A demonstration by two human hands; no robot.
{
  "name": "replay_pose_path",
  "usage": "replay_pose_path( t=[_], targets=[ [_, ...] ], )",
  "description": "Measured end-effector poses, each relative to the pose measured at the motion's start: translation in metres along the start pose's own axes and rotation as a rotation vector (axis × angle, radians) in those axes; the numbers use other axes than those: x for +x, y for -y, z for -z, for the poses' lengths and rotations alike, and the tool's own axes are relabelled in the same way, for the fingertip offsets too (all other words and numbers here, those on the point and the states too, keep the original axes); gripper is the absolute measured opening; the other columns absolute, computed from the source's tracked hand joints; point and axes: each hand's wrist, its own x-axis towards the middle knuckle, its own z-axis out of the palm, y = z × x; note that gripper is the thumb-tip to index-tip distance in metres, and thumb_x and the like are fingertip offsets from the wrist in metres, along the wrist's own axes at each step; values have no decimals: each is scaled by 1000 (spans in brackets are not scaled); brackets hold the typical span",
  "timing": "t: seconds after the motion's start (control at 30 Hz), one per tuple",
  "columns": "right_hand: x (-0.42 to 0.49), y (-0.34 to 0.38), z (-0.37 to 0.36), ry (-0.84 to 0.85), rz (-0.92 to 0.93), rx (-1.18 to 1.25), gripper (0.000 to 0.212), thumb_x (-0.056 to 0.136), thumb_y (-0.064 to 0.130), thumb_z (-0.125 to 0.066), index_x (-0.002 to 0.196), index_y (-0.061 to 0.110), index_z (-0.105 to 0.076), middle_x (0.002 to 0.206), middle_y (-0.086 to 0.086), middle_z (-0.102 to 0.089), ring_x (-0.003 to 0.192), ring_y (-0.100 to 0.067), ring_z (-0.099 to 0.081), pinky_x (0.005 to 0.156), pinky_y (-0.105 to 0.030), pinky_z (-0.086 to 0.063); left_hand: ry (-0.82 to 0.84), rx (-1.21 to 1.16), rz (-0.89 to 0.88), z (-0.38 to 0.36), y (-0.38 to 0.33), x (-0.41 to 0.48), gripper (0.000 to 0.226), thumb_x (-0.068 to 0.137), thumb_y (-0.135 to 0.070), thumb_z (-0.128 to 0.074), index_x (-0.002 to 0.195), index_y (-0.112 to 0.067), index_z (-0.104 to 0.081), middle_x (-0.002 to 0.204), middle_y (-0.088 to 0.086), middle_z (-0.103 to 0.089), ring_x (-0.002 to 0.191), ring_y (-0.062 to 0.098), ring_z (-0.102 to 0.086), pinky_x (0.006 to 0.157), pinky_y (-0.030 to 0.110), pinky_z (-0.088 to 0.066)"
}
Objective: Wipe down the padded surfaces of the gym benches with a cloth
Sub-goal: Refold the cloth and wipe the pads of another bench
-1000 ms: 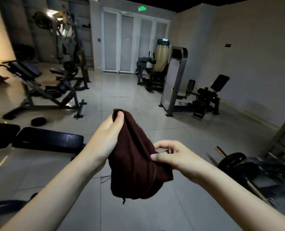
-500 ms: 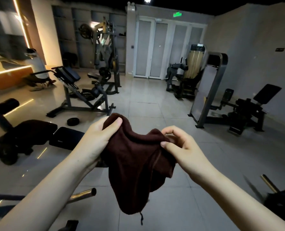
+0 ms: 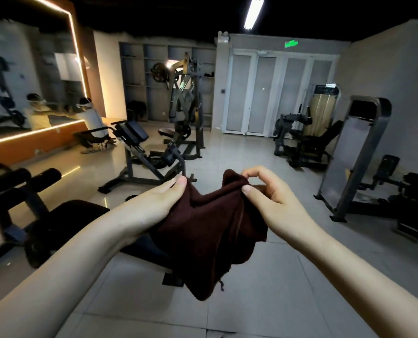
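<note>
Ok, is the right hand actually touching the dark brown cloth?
Touching. The head view shows the right hand pinching the dark brown cloth at its top edge between thumb and forefinger.

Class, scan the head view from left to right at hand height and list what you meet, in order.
Black padded bench → left hand → dark brown cloth → right hand → grey weight-stack machine.

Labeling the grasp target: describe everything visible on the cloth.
The cloth is dark maroon, soft terry by its look, crumpled, hanging in folds above the tiled floor. The left hand grips its upper left edge; the right hand pinches its top right corner. A loose thread dangles at the bottom.
</note>
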Motion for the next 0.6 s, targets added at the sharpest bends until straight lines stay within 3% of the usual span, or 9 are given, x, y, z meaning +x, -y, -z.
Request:
replay_pose_path(
  t=[0.03, 0.13, 0.17, 0.27, 0.33, 0.4, 0.47, 0.6],
  targets=[
    [16, -8, -3, -14, 7, -6, 22, 98, 9, -48, 87, 27, -56, 63, -8, -50, 55, -16, -42, 47, -23, -32, 1, -41, 27, 2, -1, 13, 48, 97, -57, -35, 138, -35, -50, 135, -10, -57, 114, 10, -59, 99, 26, -46],
    [63, -34, -8, -68, -8, 50, 17, 98, 9, -47, 89, 20, -56, 64, -12, -43, 55, -20, -35, 43, -22, -25, 18, -267, 102, 5, 0, 51, 31, 99, -45, -42, 101, -24, -66, 83, -7, -76, 73, 7, -72, 65, 19, -57],
    [80, -44, -8, -71, -24, 86, 17, 98, 9, -46, 89, 20, -57, 64, -12, -43, 55, -19, -36, 43, -22, -26, 3, -379, 98, 6, 3, 64, 30, 97, -40, -46, 99, -18, -66, 82, -1, -76, 72, 9, -73, 63, 20, -58],
    [128, -74, -6, -20, -55, 170, 20, 98, 8, -46, 88, 19, -58, 60, -5, -49, 53, -14, -44, 44, -21, -32, -44, -655, 49, 12, 14, 105, 44, 83, -28, -59, 119, -4, -61, 108, 15, -72, 100, 21, -70, 84, 26, -56],
    [163, -96, -5, 28, -11, 196, 22, 98, 5, -45, 88, 19, -59, 58, 7, -57, 53, -6, -51, 49, -18, -39, -11, -671, -1, 16, 22, 133, 54, 79, -25, -73, 126, -3, -57, 120, 20, -66, 112, 28, -64, 90, 33, -55],
    [199, -116, -3, 82, 85, 125, 24, 98, 4, -45, 88, 22, -59, 60, 17, -59, 59, 3, -53, 55, -13, -40, 0, -664, -38, 19, 30, 161, 83, 58, -19, -93, 128, -1, -55, 123, 24, -63, 109, 32, -66, 81, 36, -59],
    [236, -130, 2, 135, 165, 51, 28, 98, 4, -46, 89, 28, -58, 65, 23, -60, 63, 5, -54, 59, -10, -39, 2, -695, -80, 21, 33, 189, 102, 39, -9, -98, 130, 0, -52, 122, 27, -63, 104, 34, -68, 74, 36, -59],
    [311, -150, 13, 215, 117, 141, 26, 99, 9, -46, 91, 28, -61, 79, -3, -63, 73, -15, -59, 64, -19, -47, -62, -675, -141, 25, 22, 238, 97, 44, 9, -88, 132, -8, -51, 125, 23, -62, 111, 37, -64, 79, 40, -59]
  ],
)
